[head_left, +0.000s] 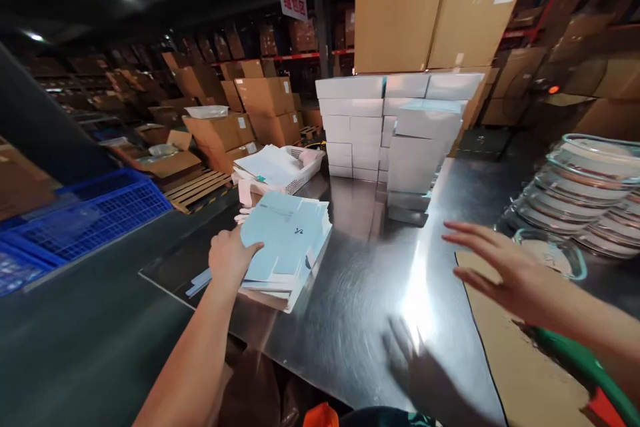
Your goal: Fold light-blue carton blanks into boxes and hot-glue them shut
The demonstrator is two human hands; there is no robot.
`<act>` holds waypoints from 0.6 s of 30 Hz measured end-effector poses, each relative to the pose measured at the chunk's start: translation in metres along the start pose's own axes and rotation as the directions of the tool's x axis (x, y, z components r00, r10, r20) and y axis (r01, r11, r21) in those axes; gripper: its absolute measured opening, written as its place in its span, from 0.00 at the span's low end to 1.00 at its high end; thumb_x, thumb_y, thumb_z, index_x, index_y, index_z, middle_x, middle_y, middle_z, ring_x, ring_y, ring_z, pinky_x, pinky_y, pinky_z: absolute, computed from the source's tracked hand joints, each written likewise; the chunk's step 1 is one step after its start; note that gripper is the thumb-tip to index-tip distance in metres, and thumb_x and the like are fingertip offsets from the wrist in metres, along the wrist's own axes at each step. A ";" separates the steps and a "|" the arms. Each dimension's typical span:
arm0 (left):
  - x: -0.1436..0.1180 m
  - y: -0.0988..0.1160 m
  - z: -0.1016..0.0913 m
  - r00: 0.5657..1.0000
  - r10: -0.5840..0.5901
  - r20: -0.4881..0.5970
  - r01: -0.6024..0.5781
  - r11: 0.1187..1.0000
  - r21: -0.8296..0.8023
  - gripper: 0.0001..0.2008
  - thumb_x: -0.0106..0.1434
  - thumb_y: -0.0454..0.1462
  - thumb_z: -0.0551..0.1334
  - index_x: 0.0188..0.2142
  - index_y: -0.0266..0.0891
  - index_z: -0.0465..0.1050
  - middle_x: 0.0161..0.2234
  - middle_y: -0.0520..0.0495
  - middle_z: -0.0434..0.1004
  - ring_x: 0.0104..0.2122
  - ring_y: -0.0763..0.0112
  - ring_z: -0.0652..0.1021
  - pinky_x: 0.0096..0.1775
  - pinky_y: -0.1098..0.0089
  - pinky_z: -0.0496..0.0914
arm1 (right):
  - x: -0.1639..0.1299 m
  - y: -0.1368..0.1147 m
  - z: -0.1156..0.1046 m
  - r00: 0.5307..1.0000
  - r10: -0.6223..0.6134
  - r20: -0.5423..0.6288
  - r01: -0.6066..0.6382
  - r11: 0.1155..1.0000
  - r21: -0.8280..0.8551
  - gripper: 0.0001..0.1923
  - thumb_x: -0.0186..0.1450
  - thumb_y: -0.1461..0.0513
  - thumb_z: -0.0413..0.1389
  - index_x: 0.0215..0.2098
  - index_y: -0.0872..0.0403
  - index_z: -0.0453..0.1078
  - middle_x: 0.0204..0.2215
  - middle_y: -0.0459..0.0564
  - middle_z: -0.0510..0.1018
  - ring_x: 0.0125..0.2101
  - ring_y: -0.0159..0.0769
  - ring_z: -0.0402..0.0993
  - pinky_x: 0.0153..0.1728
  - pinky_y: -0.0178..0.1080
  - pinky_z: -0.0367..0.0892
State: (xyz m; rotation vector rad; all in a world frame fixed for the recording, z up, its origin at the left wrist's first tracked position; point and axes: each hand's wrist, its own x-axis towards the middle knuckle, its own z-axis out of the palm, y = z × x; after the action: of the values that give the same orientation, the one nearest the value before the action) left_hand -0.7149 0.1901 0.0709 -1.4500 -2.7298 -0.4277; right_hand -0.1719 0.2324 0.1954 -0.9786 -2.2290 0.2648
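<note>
The left hand [231,255] lies on the near corner of a stack of flat pale-blue paper sheets [286,240], fingers curled loosely over the top sheet, thumb stretched along its edge; it presses rather than clamps. The stack is thick, slightly fanned, its edges uneven, and it sits on the left part of a shiny brushed-steel tabletop [365,280], with a few loose strips poking out at its left side.

The right hand [493,267] hovers above the tabletop with fingers spread apart and flat, holding nothing, its dark shadow thrown on the metal below. Under its wrist lies a flat sheet of brown corrugated cardboard [515,360], and just beyond it stand slanted rows of round clear glass lids with blue-green rims [585,180].

Behind the blue stack a white perforated plastic basket [295,177] holds more papers. Further back, in the middle of the tabletop, rises a block of smooth white rectangular boxes [395,127], stacked in neat courses. To the left is a blue plastic lattice crate [100,213], and large brown cardboard cartons [265,103] fill the dim shelves beyond.
</note>
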 end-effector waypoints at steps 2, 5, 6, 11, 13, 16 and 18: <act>-0.014 0.010 -0.012 0.989 -0.036 -0.146 0.016 0.990 -0.137 0.35 0.65 0.49 0.62 0.64 0.29 0.71 0.59 0.22 0.75 0.60 0.32 0.75 0.56 0.44 0.72 | -0.054 -0.007 0.017 0.994 -0.033 0.108 0.038 0.998 -0.042 0.21 0.70 0.44 0.62 0.58 0.39 0.78 0.64 0.55 0.77 0.59 0.63 0.77 0.60 0.69 0.72; -0.047 0.039 -0.023 0.990 -0.090 -0.104 0.006 0.785 -0.619 0.30 0.58 0.50 0.66 0.54 0.32 0.79 0.49 0.32 0.84 0.48 0.42 0.83 0.49 0.51 0.77 | -0.102 -0.006 0.050 0.975 0.115 0.192 -0.127 0.991 0.052 0.27 0.73 0.44 0.58 0.67 0.40 0.72 0.68 0.57 0.73 0.65 0.62 0.73 0.62 0.65 0.72; -0.062 0.053 -0.024 0.999 -0.041 -0.012 0.017 0.651 -0.759 0.29 0.54 0.52 0.69 0.48 0.33 0.81 0.42 0.36 0.86 0.42 0.46 0.84 0.45 0.53 0.79 | -0.108 -0.005 0.063 0.960 0.184 0.212 -0.212 0.970 0.117 0.31 0.73 0.42 0.56 0.70 0.42 0.68 0.69 0.59 0.72 0.66 0.61 0.71 0.64 0.64 0.71; -0.154 0.126 -0.001 0.814 0.509 0.279 0.149 0.282 -0.948 0.28 0.50 0.58 0.75 0.37 0.38 0.83 0.28 0.43 0.84 0.31 0.52 0.85 0.36 0.55 0.81 | -0.097 -0.009 0.105 0.898 0.406 0.170 -0.419 0.670 0.613 0.56 0.64 0.29 0.56 0.78 0.49 0.51 0.72 0.69 0.65 0.71 0.59 0.65 0.67 0.65 0.64; -0.184 0.142 0.017 0.648 0.713 0.266 0.175 0.201 -0.964 0.29 0.54 0.60 0.73 0.43 0.41 0.84 0.33 0.40 0.87 0.36 0.48 0.87 0.41 0.51 0.82 | -0.096 -0.013 0.105 0.874 0.474 0.107 -0.386 0.544 0.745 0.56 0.62 0.28 0.58 0.76 0.49 0.54 0.69 0.68 0.70 0.69 0.57 0.67 0.68 0.64 0.64; -0.209 0.158 0.039 0.486 0.855 0.181 0.201 0.092 -0.975 0.37 0.57 0.67 0.65 0.51 0.42 0.83 0.36 0.36 0.88 0.44 0.41 0.87 0.46 0.44 0.82 | -0.110 -0.019 0.093 0.868 0.494 0.058 -0.336 0.496 0.801 0.53 0.61 0.29 0.61 0.74 0.48 0.59 0.66 0.65 0.74 0.66 0.57 0.70 0.67 0.63 0.64; -0.217 0.171 0.047 0.468 0.877 0.107 0.158 0.036 -0.987 0.43 0.56 0.70 0.64 0.56 0.42 0.81 0.40 0.33 0.87 0.46 0.38 0.86 0.48 0.42 0.81 | -0.124 -0.021 0.083 0.890 0.455 -0.010 -0.297 0.598 0.744 0.54 0.61 0.28 0.58 0.74 0.47 0.60 0.67 0.64 0.72 0.67 0.57 0.70 0.67 0.62 0.65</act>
State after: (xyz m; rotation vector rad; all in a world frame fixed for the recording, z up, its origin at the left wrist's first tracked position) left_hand -0.4472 0.1166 0.0330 -3.3692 -1.6223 -2.3943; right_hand -0.1780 0.1357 0.0798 -0.9404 -1.4581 1.1129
